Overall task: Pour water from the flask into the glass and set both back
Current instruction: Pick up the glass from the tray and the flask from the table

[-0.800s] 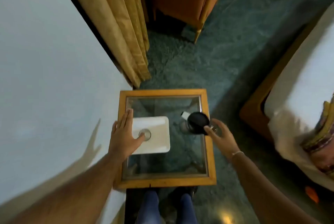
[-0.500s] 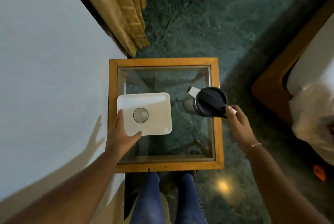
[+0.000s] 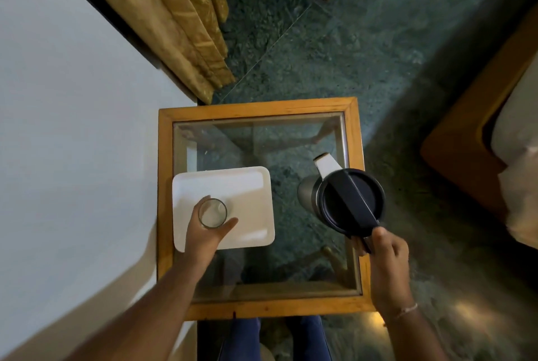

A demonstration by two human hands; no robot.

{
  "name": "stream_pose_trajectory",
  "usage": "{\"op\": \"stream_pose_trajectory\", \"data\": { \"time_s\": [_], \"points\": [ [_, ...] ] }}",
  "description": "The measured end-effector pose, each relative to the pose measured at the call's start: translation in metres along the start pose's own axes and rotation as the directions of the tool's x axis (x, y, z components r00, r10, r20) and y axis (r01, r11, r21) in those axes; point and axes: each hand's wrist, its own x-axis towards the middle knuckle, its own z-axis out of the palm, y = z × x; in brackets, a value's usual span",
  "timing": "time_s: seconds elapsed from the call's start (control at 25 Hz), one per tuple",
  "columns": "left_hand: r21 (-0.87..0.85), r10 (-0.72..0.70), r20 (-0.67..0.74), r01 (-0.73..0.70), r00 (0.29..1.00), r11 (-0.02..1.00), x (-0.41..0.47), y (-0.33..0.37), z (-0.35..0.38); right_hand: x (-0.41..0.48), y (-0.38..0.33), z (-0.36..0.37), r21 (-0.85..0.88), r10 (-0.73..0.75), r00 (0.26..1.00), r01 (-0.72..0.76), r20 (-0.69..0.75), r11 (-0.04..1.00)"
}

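Small wooden table with a glass top [image 3: 259,106] stands by the wall.
On its white tray [image 3: 247,186], the left hand [image 3: 203,237] wraps around the clear round glass [image 3: 212,213]. The right hand [image 3: 388,261] grips the handle of the silver flask with the black lid [image 3: 346,200]. Best to bring the spout right over the glass, then tip slowly.

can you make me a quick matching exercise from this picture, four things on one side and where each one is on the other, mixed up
Things:
1. glass
2. flask
3. tray
4. curtain

Places:
A. hanging beside the wall, beyond the table
B. on the left half of the glass tabletop
C. on the tray, with the left hand around it
D. on the right side of the table, its handle in the right hand

Pairs: 1-C, 2-D, 3-B, 4-A
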Motion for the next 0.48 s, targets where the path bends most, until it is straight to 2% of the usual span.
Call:
{"op": "stream_pose_trajectory", "data": {
  "time_s": [0.12, 0.2, 0.36, 0.48],
  "points": [
    [0.017, -0.001, -0.006, 0.001, 1.0, 1.0, 0.002, 0.005, -0.002, 0.001, 0.002, 0.016, 0.126, 0.023, 0.986, -0.002, -0.166, 0.992],
    [0.014, 0.005, 0.0, -0.005, 1.0, 1.0, 0.001, 0.007, -0.005, 0.01, -0.006, 0.024, 0.21, 0.001, 0.975, 0.047, -0.223, 0.977],
    [0.031, 0.061, 0.034, -0.062, 0.998, 0.998, -0.008, 0.01, -0.012, 0.028, -0.025, 0.024, 0.236, -0.078, 0.961, 0.143, -0.264, 0.961],
    [0.013, 0.142, 0.028, -0.143, 0.989, 0.99, -0.022, 0.028, -0.022, 0.025, -0.05, 0.019, 0.258, -0.088, 0.969, 0.148, -0.23, 0.955]
  ]
}}
